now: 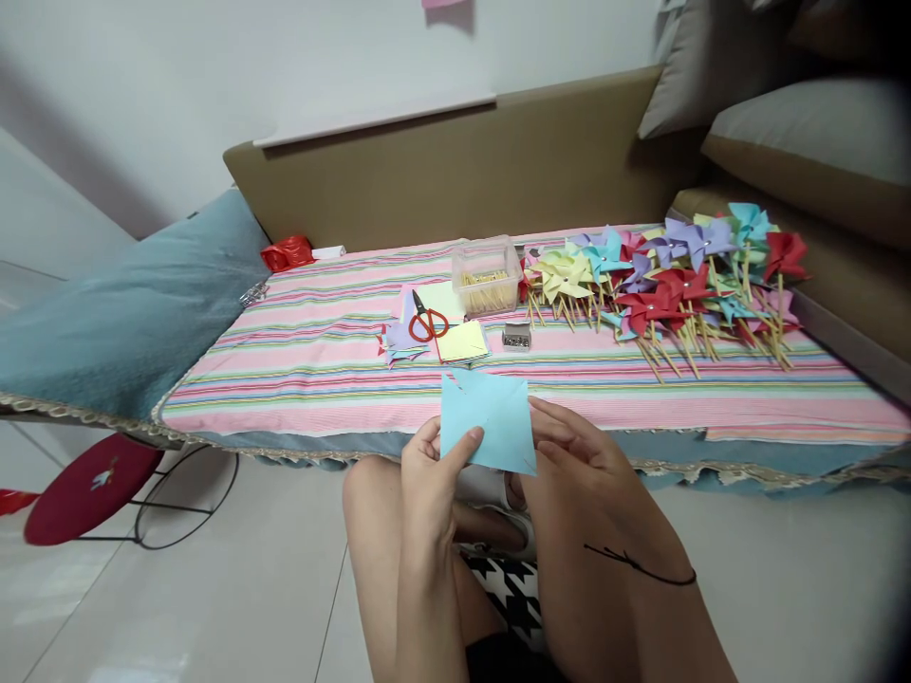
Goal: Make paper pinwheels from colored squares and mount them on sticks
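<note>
Above my lap, a light blue paper square has diagonal slits running in from its corners. My left hand pinches its left side, thumb on top and fingers mostly hidden behind. At the right edge, the curled fingers of my right hand touch the sheet, some tips out of sight. Just beyond the paper lie a stack of small coloured sheets and red-handled scissors. A small open box of metal pins sits to their right.
Many finished paper pinwheels on sticks are heaped at the right of the striped cloth. A clear plastic box holds wooden sticks. A red plastic bag lies at the back left. A red stool stands on the floor.
</note>
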The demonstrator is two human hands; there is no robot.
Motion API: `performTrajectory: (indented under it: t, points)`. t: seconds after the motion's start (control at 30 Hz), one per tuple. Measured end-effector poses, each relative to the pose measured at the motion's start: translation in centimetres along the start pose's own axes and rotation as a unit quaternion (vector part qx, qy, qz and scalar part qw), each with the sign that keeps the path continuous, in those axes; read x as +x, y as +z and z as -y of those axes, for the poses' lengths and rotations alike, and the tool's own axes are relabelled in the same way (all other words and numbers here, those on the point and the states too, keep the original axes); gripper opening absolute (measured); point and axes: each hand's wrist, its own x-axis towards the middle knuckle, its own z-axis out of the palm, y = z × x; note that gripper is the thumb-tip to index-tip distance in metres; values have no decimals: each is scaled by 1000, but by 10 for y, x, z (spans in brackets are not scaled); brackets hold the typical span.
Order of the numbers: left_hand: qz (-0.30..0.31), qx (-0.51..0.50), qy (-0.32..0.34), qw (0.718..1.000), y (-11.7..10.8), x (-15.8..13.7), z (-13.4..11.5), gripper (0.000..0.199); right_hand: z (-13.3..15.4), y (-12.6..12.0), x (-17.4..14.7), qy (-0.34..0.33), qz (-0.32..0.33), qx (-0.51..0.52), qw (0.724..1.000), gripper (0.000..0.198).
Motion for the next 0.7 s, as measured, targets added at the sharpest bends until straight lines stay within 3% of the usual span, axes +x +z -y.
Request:
performTrajectory:
  t: [0.17, 0.37, 0.57, 0.7]
  points:
    - [26, 15, -23, 999, -1, 0, 0, 30, -5, -1, 0, -26, 7, -21, 999, 20]
    - [121, 65, -51, 989, -6, 0, -1, 31, -3, -4, 1, -36, 17, -25, 999, 17]
    - [86, 60, -21, 994, -5, 0, 1, 26, 4, -8, -1, -48, 68, -74, 994, 19]
    - [68, 52, -19, 996, -1, 0, 3, 23, 8, -2, -2, -16, 29, -55, 998, 17]
